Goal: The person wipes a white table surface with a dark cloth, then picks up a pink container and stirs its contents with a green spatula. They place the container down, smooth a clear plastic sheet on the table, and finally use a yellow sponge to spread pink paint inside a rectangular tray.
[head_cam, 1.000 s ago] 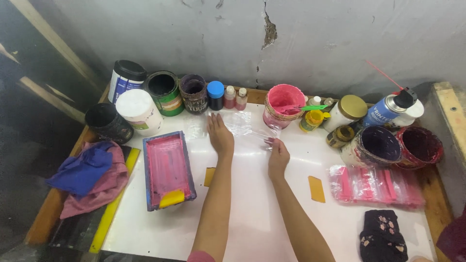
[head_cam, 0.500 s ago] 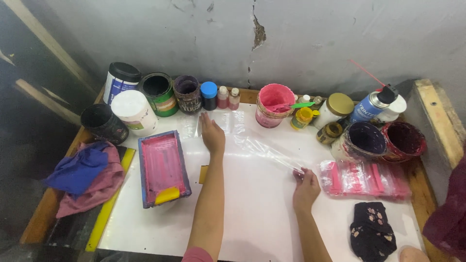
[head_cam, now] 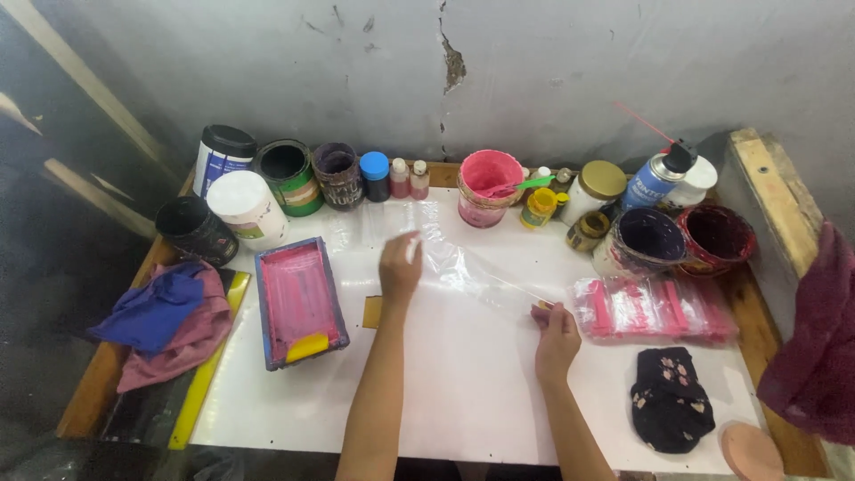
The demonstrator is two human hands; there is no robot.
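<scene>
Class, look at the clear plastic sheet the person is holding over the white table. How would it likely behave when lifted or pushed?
The clear plastic sheet is probably floppy: it wrinkles and sags between the left hand and right hand. It looks thin and see-through, so likely very light. Pushed across the white table, it would likely crumple rather than slide.

1. A white tabletop (head_cam: 463, 383) with a wooden edge is carrying everything, set against a grey wall.
2. A row of paint tubs (head_cam: 267, 178), small bottles (head_cam: 405, 178) and a pink-stained bucket (head_cam: 488, 185) is standing along the far edge.
3. A pink-inked printing frame (head_cam: 298, 301) is lying at the left, with a yellow scraper resting in its near corner.
4. A clear plastic sheet (head_cam: 445, 258) is lying across the middle.
5. A stack of pink-printed plastic bags (head_cam: 655, 309) is sitting at the right, with a black patterned cloth (head_cam: 670, 398) just in front of it.
6. Blue and pink rags (head_cam: 165, 321) are hanging over the left edge.
</scene>
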